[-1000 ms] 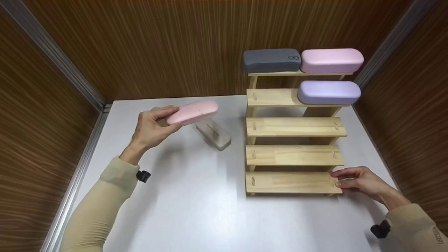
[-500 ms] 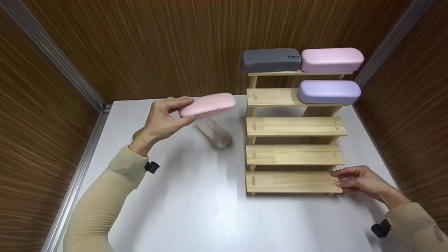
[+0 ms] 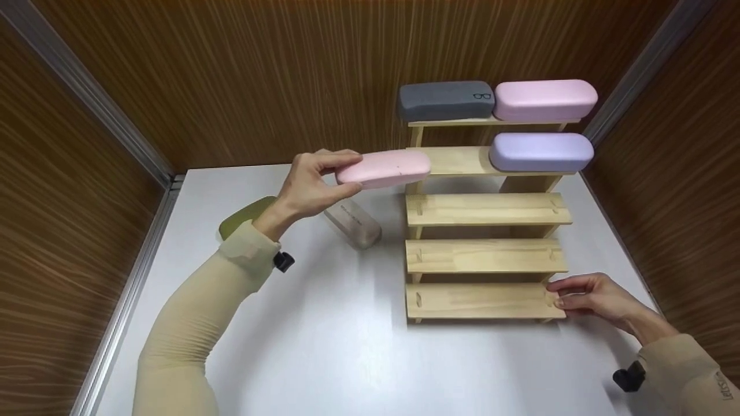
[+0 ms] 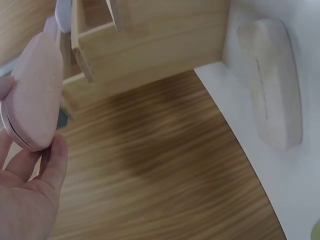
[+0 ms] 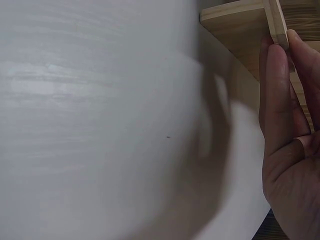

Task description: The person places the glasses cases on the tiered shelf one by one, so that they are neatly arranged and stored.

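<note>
My left hand (image 3: 315,184) pinches one end of a pink glasses case (image 3: 384,169), its far end overlapping the left end of the second shelf from the top in the head view. In the left wrist view, thumb and fingers clasp that pink case (image 4: 37,92) beside the stepped wooden rack. My right hand (image 3: 604,303) grips the right end of the bottom shelf (image 3: 480,300); the right wrist view shows its fingers (image 5: 278,90) around the board's end. A dark grey glasses case (image 3: 445,101) and another pink one (image 3: 546,100) sit on the top shelf, a lavender case (image 3: 540,152) below them.
A beige glasses case (image 3: 355,224) lies on the white table (image 3: 324,346) left of the rack. Partly behind my left forearm is an olive-green case (image 3: 243,216). Wood-grain panels (image 3: 260,75) wall in the back and both sides.
My left hand has carried the pink glasses case rightward and slightly back, from over the table to the rack's left edge. More of the olive-green case now shows. My right hand has stayed in place.
</note>
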`<state>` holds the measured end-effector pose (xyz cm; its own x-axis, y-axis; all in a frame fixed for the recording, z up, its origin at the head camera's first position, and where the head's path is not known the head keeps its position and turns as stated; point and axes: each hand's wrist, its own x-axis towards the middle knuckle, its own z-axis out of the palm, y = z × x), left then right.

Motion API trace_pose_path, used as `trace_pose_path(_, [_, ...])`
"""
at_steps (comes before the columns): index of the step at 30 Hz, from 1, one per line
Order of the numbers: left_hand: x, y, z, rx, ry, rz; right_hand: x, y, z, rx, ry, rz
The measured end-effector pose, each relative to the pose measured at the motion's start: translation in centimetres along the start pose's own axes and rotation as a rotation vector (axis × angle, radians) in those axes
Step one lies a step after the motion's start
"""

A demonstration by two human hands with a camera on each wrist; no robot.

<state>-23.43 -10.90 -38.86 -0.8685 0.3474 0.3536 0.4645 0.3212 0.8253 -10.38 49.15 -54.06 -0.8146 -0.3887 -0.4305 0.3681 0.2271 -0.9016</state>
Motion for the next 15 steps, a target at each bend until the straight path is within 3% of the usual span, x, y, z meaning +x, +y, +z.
trace_pose_path(15, [4.7, 0.6, 5.4, 0.002, -0.042, 0.049, 0.1, 0.2, 0.0, -0.028, 0.021, 0.007])
